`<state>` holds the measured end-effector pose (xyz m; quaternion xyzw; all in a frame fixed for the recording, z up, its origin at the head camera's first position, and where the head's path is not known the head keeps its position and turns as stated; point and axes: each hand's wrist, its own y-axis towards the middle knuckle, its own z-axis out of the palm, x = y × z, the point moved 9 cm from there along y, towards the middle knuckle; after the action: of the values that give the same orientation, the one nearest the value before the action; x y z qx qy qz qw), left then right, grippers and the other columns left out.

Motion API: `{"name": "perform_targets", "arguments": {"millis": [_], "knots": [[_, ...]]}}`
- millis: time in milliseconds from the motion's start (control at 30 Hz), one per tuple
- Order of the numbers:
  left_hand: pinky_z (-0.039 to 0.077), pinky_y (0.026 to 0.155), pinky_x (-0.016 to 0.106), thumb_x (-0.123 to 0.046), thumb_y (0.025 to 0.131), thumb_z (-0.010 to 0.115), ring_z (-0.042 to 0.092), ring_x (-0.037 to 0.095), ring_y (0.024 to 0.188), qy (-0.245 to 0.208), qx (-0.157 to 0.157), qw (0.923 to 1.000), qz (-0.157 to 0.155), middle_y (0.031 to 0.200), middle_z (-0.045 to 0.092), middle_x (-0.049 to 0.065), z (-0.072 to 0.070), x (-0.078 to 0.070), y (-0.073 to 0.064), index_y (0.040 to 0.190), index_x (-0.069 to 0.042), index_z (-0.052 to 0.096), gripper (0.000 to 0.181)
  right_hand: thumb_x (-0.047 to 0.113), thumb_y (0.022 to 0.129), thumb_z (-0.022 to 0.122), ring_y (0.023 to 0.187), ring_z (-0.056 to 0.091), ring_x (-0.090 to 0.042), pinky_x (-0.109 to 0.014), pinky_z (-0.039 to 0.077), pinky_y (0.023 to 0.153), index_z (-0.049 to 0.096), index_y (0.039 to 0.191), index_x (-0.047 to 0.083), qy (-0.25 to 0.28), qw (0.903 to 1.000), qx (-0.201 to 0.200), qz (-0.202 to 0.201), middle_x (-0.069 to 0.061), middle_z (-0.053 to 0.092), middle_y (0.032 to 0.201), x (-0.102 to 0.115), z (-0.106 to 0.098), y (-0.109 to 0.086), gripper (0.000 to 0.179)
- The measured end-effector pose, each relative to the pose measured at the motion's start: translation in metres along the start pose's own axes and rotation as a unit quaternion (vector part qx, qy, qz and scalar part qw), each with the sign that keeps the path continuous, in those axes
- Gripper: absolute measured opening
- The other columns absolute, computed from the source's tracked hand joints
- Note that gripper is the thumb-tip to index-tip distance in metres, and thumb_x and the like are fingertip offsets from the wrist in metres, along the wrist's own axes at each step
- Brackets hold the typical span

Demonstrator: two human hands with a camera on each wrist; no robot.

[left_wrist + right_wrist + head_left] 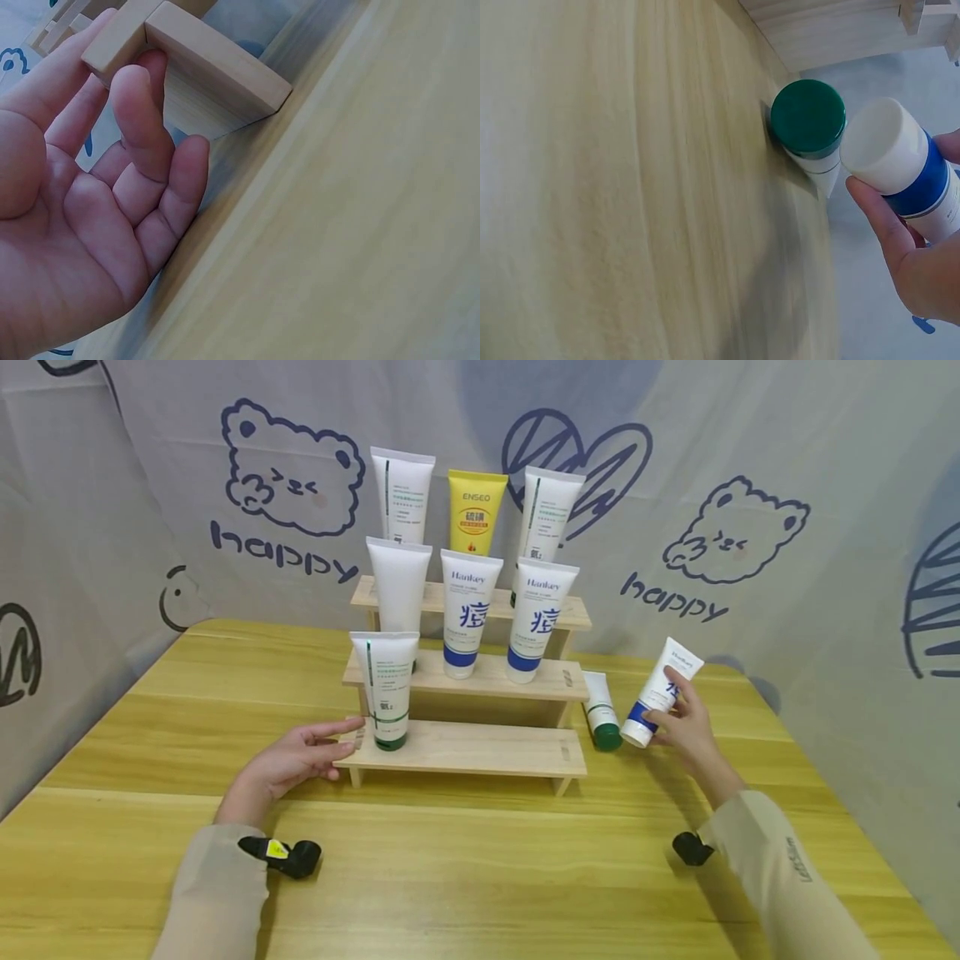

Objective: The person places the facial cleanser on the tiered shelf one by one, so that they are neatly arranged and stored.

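My left hand (300,756) grips the left end of a three-step wooden display stand (480,760) at its bottom step. In the left wrist view, curled fingers (142,120) lie against the board's end. Close to them stands a white squeeze tube with a green cap (390,693). My right hand (686,722) holds a white-and-blue squeeze tube (656,697) between thumb and fingers, tilted, cap end down, right of the stand. Beside it, another green-capped tube (602,714) lies on the table; its cap (808,118) faces the right wrist camera.
On the middle step stand a plain white tube (401,585) and two white-and-blue tubes (467,618). The top step bears a yellow tube (476,514) between two white ones (551,514). Behind the wooden table (465,868) hangs a printed cloth (435,410).
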<state>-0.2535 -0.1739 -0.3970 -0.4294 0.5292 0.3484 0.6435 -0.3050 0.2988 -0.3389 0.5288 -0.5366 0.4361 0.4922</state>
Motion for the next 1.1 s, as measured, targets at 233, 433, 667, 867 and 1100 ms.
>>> {"name": "perform_targets", "arguments": {"millis": [233, 433, 667, 867, 1100], "knots": [[0.049, 0.066, 0.025, -0.013, 0.086, 0.060, 0.053, 0.009, 0.071, 0.001, 0.002, 1.0000, 0.004, 0.145, 0.014, 0.018, 0.001, -0.002, -0.001, 0.134, 0.001, 0.036, 0.055, -0.015, 0.081, 0.050, 0.086, 0.049, -0.010, -0.028, 0.051, 0.055, 0.021, 0.142, 0.025, 0.023, 0.9997, -0.002, -0.004, -0.014, 0.032, 0.121, 0.012, 0.007, -0.007, 0.078], [0.049, 0.065, 0.024, -0.012, 0.087, 0.059, 0.052, 0.009, 0.071, -0.002, 0.005, 1.0000, 0.006, 0.146, 0.013, 0.018, 0.002, -0.002, -0.002, 0.134, 0.002, 0.036, 0.054, -0.020, 0.076, 0.052, 0.084, 0.055, -0.010, -0.028, 0.052, 0.054, 0.028, 0.136, 0.024, 0.050, 0.9979, 0.003, -0.040, -0.007, 0.035, 0.115, 0.021, 0.016, -0.013, 0.078], [0.049, 0.065, 0.024, -0.012, 0.086, 0.060, 0.052, 0.009, 0.070, -0.002, 0.004, 1.0000, 0.004, 0.145, 0.013, 0.018, 0.002, -0.002, -0.002, 0.133, 0.000, 0.038, 0.053, -0.021, 0.076, 0.051, 0.088, 0.054, -0.014, -0.029, 0.052, 0.055, 0.030, 0.136, 0.022, 0.088, 0.9936, 0.013, -0.069, -0.006, 0.034, 0.118, 0.037, 0.029, -0.025, 0.077], [0.049, 0.065, 0.025, -0.012, 0.086, 0.061, 0.052, 0.009, 0.069, 0.002, 0.002, 1.0000, 0.006, 0.146, 0.013, 0.018, 0.002, -0.003, -0.001, 0.133, 0.000, 0.039, 0.053, -0.017, 0.080, 0.041, 0.090, 0.054, -0.015, -0.029, 0.052, 0.054, 0.029, 0.137, 0.016, 0.079, 0.9904, 0.024, -0.110, -0.007, 0.033, 0.124, 0.053, 0.040, -0.032, 0.067], [0.049, 0.066, 0.025, -0.013, 0.086, 0.060, 0.052, 0.009, 0.070, 0.002, 0.001, 1.0000, 0.005, 0.145, 0.014, 0.018, 0.002, -0.002, -0.001, 0.133, -0.001, 0.039, 0.053, -0.021, 0.078, 0.039, 0.091, 0.054, -0.018, -0.029, 0.052, 0.055, 0.031, 0.135, 0.016, 0.107, 0.9821, 0.040, -0.149, -0.010, 0.033, 0.125, 0.069, 0.055, -0.041, 0.068]]}}
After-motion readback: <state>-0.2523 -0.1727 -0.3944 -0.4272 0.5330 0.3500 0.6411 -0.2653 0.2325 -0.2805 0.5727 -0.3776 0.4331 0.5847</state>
